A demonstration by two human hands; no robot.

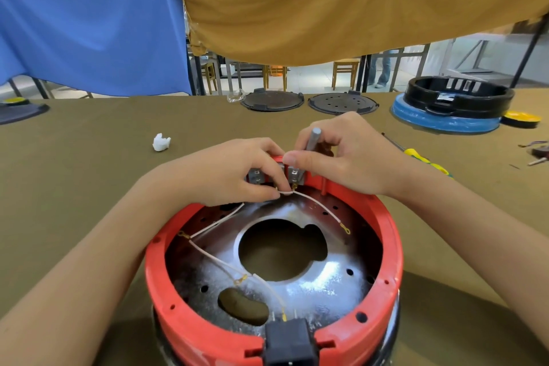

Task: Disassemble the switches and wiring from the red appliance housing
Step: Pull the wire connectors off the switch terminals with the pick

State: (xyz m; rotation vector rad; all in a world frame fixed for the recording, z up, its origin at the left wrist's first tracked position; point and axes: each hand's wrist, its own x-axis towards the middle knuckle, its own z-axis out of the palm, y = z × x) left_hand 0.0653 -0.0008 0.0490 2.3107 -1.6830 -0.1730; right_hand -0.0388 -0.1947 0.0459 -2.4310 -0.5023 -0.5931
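Observation:
The red appliance housing (389, 229) lies open side up in front of me, with a shiny metal plate (326, 279) inside. Two grey switches (295, 174) sit in its far wall. White wires (214, 224) with ring terminals trail across the plate. My left hand (234, 172) pinches the end of a white wire at the switches. My right hand (341, 154) grips a grey metal tool (313, 140) held upright over the right switch, thumb on the housing rim. A black power socket (289, 342) sits in the near wall.
On the olive table lie a yellow-green screwdriver (427, 160) at right, a white crumpled wad (161, 142) at left, two dark round plates (271, 100) at the far edge, and a black ring on a blue base (454, 107) at far right.

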